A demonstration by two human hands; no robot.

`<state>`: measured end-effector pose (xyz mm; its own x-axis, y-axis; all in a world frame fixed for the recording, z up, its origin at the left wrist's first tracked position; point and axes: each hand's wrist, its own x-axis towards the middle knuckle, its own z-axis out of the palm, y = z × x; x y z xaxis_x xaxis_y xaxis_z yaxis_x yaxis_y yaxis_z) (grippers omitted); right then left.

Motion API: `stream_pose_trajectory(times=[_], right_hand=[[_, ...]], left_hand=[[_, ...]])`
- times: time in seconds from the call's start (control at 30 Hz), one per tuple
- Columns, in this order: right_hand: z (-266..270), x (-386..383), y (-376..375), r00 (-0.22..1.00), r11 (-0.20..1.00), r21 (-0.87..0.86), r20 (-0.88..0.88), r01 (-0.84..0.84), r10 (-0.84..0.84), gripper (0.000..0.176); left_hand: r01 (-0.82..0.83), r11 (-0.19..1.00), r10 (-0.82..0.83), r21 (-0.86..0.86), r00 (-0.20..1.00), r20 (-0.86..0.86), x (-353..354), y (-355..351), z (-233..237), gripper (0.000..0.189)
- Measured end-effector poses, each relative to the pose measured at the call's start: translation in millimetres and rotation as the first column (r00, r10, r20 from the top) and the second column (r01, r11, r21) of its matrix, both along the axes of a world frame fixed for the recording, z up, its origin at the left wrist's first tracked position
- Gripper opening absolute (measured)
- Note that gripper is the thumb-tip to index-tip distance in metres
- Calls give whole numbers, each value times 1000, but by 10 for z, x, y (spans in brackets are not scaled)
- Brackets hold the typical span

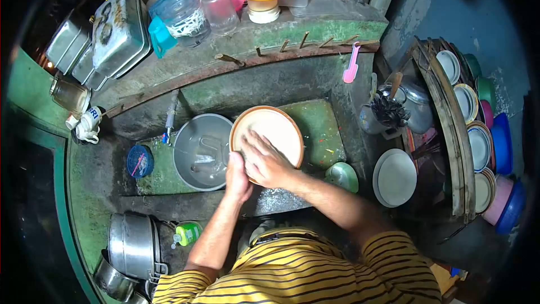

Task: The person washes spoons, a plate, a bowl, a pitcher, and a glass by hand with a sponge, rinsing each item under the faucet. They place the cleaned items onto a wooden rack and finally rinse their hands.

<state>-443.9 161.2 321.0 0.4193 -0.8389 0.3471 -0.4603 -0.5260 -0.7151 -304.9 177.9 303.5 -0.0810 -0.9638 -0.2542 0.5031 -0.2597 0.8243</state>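
Note:
A cream plate (275,129) with a brown rim is held over the sink, just right of the grey basin (179,152). My left hand (237,179) grips its lower left edge, thumb on top; the fingers underneath are hidden. Across the plate's face lies my right hand (264,160), flat with fingers stretched out. Water stands in the basin, which overlaps the plate's left side in view. A light green bowl (344,177) rests in the sink to the right of the plate.
A tap (170,121) comes down left of the basin, near a blue round tub (140,161). White plates (396,179) lie stacked on the right ledge beside a wooden dish rack (450,129). Pots (132,242) and a green soap bottle (188,233) stand at lower left.

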Motion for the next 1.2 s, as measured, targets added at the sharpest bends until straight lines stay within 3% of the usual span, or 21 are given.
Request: stream_pose_trajectory(times=[0.07, 0.2, 0.27, 0.33, 0.37, 0.4, 0.47, 0.5, 0.6, 0.63, 0.67, 0.73, 0.77, 0.9, 0.93, 1.0, 1.03, 1.07, 1.13, 1.17, 1.2], right_hand=[[-171, -319, -28, 950, 982, -98, -286, -161, 127, 62], [-170, -216, -292, 898, 918, -123, -192, 377, -395, 62], [-31, 9, -145, 986, 982, -86, -10, 166, -168, 60], [-50, 40, 66, 1000, 998, 53, 23, -18, 17, 60], [-94, -63, 120, 993, 992, 23, -5, -121, 121, 58], [-234, -401, 89, 965, 990, -28, -228, -141, 131, 58], [-348, -552, -51, 945, 992, -106, -311, 70, -100, 57], [-315, -472, -41, 947, 984, -136, -286, 112, -147, 58], [-193, -81, 39, 999, 993, -106, -21, -47, 45, 59], [-121, 34, -1, 997, 991, -131, 72, -9, 18, 60], [35, 56, -127, 999, 989, -145, -13, 35, -37, 59], [98, 148, -228, 935, 962, -3, 235, 273, -265, 57], [39, 179, -230, 946, 956, 9, 146, 292, -290, 60], [-155, -111, 48, 985, 988, -18, -83, -154, 152, 52], [-336, -278, -7, 973, 986, -51, -177, -157, 146, 54], [-444, -463, -165, 955, 981, -151, -255, 118, -154, 58], [-450, -427, -281, 932, 942, -200, -191, 269, -307, 61], [-456, -329, -356, 919, 921, -102, -87, 376, -385, 62], [-281, -5, -342, 892, 892, -43, 68, 451, -447, 60], [-132, 16, -221, 948, 947, -55, 48, 316, -314, 58], [-144, 112, -147, 963, 982, -31, 205, 185, -175, 57]], left_hand=[[46, 999, -47, 29, 999, 16, 155, -17, 108, 67], [34, 994, -36, 102, 999, 25, -33, 95, -298, 68], [52, 998, -53, 26, 998, 41, -133, 127, -122, 68], [32, 994, -21, 104, 994, -112, -23, 27, 31, 68], [-1, 991, 10, 136, 998, -65, 33, 3, 121, 69], [39, 999, -39, 28, 999, 3, 173, -32, 105, 71], [-33, 998, 29, 61, 997, 69, 133, -14, 66, 72], [-18, 999, 13, 50, 996, 90, 109, -8, -5, 72], [95, 995, -93, -15, 992, 84, 25, -28, -175, 80], [87, 996, -86, 24, 996, -23, -42, 26, -97, 77], [84, 994, -75, 64, 989, -128, -120, 80, -14, 73], [104, 991, -95, 86, 990, -104, -148, 110, -16, 75], [84, 988, -71, 133, 992, -102, -137, 86, -1, 76], [-3, 993, 11, 118, 998, -66, 123, -42, 36, 74], [-35, 995, 38, 88, 999, -32, 179, -41, -11, 73], [7, 996, -6, 88, 1000, -18, 102, 52, 146, 64], [-6, 999, 2, 37, 994, 110, 90, 91, -120, 62], [-13, 1000, 17, -20, 972, 235, 66, 127, -383, 61], [17, 992, 28, -128, 940, 339, -99, 166, -455, 57], [34, 986, 12, -163, 963, 270, -121, 114, -329, 59], [48, 979, -8, -199, 980, 201, -114, 61, -198, 61]])
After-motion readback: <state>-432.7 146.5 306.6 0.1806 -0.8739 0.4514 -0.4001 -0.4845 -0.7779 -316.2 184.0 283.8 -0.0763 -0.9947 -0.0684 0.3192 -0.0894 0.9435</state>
